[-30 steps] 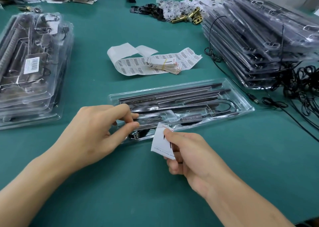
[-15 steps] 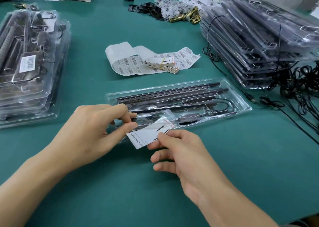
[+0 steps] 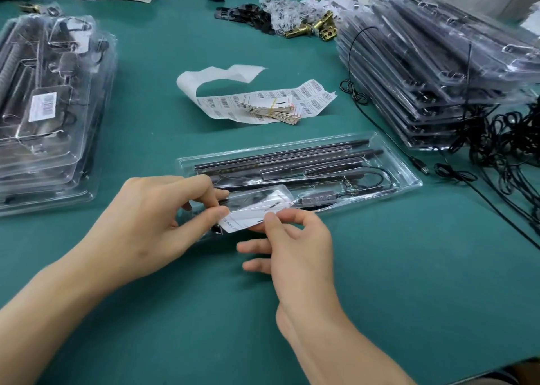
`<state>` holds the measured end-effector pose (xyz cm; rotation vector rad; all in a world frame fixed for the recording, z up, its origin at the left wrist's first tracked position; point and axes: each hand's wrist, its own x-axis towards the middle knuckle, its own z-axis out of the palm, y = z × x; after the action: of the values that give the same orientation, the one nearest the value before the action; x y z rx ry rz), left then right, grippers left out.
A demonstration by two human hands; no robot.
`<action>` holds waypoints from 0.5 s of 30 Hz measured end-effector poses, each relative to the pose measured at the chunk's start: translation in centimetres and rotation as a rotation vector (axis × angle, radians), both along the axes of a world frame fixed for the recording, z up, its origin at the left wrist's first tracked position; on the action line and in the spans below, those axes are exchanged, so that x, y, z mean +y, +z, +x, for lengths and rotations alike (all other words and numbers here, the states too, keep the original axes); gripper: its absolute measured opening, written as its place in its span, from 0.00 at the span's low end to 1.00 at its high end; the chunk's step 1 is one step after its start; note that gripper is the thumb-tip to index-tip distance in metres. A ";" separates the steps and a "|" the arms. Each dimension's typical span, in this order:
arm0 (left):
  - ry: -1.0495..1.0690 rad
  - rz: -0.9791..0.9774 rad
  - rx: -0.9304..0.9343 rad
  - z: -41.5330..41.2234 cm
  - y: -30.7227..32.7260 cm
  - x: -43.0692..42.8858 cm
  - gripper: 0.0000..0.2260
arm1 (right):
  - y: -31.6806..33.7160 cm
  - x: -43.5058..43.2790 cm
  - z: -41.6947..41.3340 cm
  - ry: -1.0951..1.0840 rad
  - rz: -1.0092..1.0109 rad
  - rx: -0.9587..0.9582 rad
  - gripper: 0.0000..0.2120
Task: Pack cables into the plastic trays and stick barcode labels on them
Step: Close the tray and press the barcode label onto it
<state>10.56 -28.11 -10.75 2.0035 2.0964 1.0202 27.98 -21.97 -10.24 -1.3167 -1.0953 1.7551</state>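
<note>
A clear plastic tray (image 3: 403,177) lies in the middle of the green table, holding long black bars and a black cable. My left hand (image 3: 152,221) pinches the tray's near-left corner and lifts its clear flap. My right hand (image 3: 292,244) pinches a white printed card (image 3: 248,219) by its near edge; the card lies partly under the flap. A strip of barcode labels (image 3: 315,98) curls on the table behind the tray, with a banded bundle of cards (image 3: 271,109) on it.
A stack of closed, labelled trays (image 3: 52,112) stands at the left. A taller stack of trays (image 3: 438,71) fills the right, with loose black cables (image 3: 502,156) beside it. Black and brass clips (image 3: 292,25) lie at the back.
My right hand has turned the white card flat and pushed it leftward under the tray's flap. My left hand has kept its pinch on the tray corner.
</note>
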 end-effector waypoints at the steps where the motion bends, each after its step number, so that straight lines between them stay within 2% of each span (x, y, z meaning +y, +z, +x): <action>1: 0.001 0.002 -0.002 0.0 0.0 0.0 0.10 | 0.0 -0.2 0.2 0.023 0.019 -0.008 0.03; 4: -0.004 0.001 -0.008 0.0 0.0 0.0 0.10 | -0.3 -0.7 1.4 0.192 0.232 -0.169 0.10; 9: -0.015 0.001 -0.008 -0.1 -0.1 -0.1 0.08 | -1.2 -1.1 3.4 0.554 1.058 -0.733 0.24; 11: -0.013 0.003 -0.006 -0.1 0.0 -0.1 0.07 | -1.5 -0.9 3.6 0.602 1.247 -0.921 0.32; 13: -0.012 0.004 -0.007 -0.1 0.0 -0.1 0.08 | -2.2 -0.8 3.8 0.609 1.361 -0.975 0.34; 15: -0.015 0.006 -0.017 0.0 0.1 -0.1 0.08 | -3.0 -0.8 4.2 0.636 1.413 -0.946 0.30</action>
<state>10.57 -28.18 -10.69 2.0036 2.0691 1.0384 32.21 -22.75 -13.23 -0.7557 -2.7157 0.1211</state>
